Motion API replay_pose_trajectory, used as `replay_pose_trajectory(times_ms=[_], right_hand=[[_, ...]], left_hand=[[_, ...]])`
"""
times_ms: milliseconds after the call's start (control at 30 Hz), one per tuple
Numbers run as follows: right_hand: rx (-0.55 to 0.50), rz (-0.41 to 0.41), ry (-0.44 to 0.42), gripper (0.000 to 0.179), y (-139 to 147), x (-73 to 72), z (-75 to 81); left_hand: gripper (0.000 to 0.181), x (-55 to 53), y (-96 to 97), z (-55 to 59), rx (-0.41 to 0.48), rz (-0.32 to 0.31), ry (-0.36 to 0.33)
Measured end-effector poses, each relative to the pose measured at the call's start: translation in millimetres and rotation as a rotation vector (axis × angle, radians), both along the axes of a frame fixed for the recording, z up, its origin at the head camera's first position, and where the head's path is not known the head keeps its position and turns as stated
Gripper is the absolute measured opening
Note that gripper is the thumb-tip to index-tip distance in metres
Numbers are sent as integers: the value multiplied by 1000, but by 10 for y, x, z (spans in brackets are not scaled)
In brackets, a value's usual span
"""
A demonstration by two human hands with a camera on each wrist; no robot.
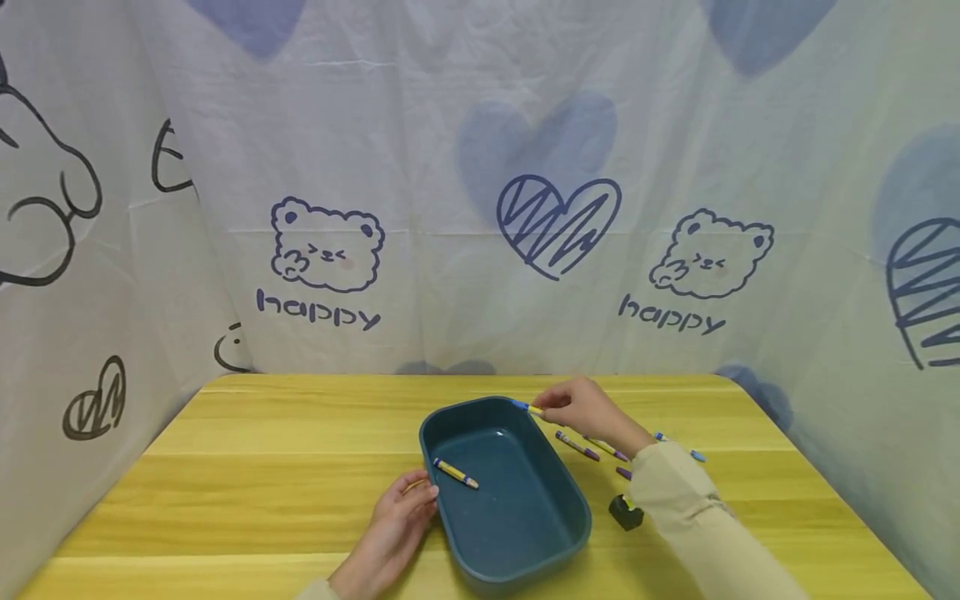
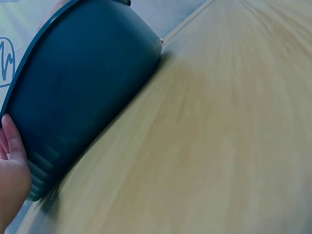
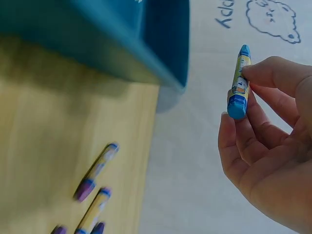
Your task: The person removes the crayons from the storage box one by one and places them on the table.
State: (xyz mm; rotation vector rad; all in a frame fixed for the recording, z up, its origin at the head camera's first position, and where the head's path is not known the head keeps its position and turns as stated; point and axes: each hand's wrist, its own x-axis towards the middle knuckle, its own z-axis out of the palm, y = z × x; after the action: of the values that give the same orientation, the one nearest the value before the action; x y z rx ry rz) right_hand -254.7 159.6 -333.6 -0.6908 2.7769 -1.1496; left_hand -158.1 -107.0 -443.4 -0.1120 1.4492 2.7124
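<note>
My right hand pinches a blue crayon with a yellow wrapper between thumb and fingers. In the head view this crayon overlaps the far right rim of a dark teal plastic basin. Another crayon, with a yellow and blue wrapper and a pale tip, is inside the basin at its left side. My left hand rests against the outside of the basin's left wall, fingertips at the rim. In the left wrist view, a finger lies along the teal wall.
On the yellow wood-grain table, right of the basin, lie several crayons, including a purple one and a light blue one partly behind the right sleeve. A small black object stands near that sleeve. A printed white cloth hangs behind.
</note>
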Motion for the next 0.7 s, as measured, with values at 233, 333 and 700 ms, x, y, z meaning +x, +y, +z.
replay_pose_trajectory(times_ms=[233, 333, 700], right_hand=[[34, -50, 1, 18, 185, 42, -127], [43, -82, 8, 16, 258, 39, -181], [104, -139, 14, 15, 648, 68, -329]], left_hand=[[19, 0, -19, -2, 5, -16, 13], [19, -1, -18, -12, 8, -16, 21], [18, 3, -17, 10, 6, -22, 10]])
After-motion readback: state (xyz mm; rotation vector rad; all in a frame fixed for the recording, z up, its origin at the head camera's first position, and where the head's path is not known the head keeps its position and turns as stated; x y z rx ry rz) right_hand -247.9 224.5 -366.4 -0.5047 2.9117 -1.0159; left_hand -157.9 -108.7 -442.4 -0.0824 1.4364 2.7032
